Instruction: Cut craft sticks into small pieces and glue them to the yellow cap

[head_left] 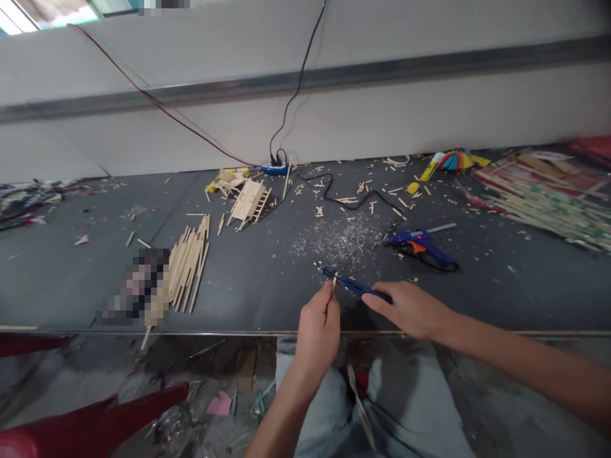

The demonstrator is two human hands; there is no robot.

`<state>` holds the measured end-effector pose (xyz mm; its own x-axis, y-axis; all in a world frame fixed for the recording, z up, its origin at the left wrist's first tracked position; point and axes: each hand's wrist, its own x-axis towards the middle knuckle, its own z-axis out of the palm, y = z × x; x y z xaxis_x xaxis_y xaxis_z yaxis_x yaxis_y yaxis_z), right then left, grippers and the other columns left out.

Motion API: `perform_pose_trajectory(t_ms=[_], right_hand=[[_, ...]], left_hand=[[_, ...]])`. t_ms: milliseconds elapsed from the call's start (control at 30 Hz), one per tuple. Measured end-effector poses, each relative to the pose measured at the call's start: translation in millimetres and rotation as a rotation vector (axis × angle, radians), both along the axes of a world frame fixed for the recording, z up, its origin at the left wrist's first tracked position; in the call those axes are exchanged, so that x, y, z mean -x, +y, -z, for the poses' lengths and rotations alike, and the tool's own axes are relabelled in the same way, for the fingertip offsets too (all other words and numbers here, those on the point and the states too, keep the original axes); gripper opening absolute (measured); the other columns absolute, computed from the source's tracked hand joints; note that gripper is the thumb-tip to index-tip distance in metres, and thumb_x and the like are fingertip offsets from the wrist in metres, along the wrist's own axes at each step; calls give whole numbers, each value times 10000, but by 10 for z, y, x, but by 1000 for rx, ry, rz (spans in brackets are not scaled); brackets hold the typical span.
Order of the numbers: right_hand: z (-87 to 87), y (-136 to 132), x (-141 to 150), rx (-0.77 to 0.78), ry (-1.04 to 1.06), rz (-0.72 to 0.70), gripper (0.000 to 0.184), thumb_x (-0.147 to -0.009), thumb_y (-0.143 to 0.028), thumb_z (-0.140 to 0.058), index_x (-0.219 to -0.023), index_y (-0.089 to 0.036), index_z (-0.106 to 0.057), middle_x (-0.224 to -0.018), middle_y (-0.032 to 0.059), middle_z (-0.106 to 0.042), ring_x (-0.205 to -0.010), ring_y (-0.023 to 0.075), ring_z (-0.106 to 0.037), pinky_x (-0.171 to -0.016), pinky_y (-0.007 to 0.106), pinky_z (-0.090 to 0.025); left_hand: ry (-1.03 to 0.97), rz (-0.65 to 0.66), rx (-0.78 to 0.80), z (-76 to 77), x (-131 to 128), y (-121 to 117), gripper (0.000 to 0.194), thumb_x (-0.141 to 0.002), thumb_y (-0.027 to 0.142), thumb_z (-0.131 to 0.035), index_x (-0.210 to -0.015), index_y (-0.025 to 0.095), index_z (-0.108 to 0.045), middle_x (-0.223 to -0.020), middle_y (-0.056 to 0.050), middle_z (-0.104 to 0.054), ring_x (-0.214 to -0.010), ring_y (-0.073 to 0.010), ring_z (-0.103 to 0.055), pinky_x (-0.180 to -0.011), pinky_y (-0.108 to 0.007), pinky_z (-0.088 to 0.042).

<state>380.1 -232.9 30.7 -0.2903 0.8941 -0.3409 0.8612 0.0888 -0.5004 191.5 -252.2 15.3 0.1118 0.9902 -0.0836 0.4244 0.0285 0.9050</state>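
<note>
My left hand [319,331] is closed in a pinch on a small wooden stick [335,279], held upright near the table's front edge. My right hand [410,308] grips a blue-handled cutter [352,284] whose tip meets the stick. Both hands hover over the dark table [267,273]. A patch of wood shavings [337,240] lies just beyond them.
A blue hot glue gun [420,245] rests to the right, its black cord running to a power strip [274,168] at the wall. A pile of wooden sticks [188,261] lies at the left, and a small stick-built model [248,200] behind. Stacked coloured sheets [548,191] are far right.
</note>
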Motion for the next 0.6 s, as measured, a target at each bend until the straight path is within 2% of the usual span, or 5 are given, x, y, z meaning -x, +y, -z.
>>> perform_pose_trajectory(t_ms=[267,467,600], right_hand=[[59,5,-8,-61,-26,9,556,-882,-603,-274,-861,-184,-640,-891,95,-684,-865,256,-626,-721,313,-383],[57,73,-18,48,-68,18,643,-862,-654,-223,-857,-184,-663,-864,116,-700,-868,272,-642,-686,308,-395],[55,151,-48,131,-145,24,741,-820,-723,-171,-826,-185,-681,-856,138,-703,-883,324,-642,-659,338,-407]], left_hand=[[-4,-20,16,-13,-44,28,348,-906,265,-322,-1108,167,-588,-850,-31,-627,-755,-144,-536,-704,-224,-380],[-62,-24,40,67,-85,75,335,-885,265,-344,-1074,159,-600,-794,-19,-608,-718,-128,-514,-697,-217,-390],[-137,-55,106,159,-107,132,305,-845,298,-404,-968,141,-634,-640,-2,-552,-596,-116,-484,-598,-204,-395]])
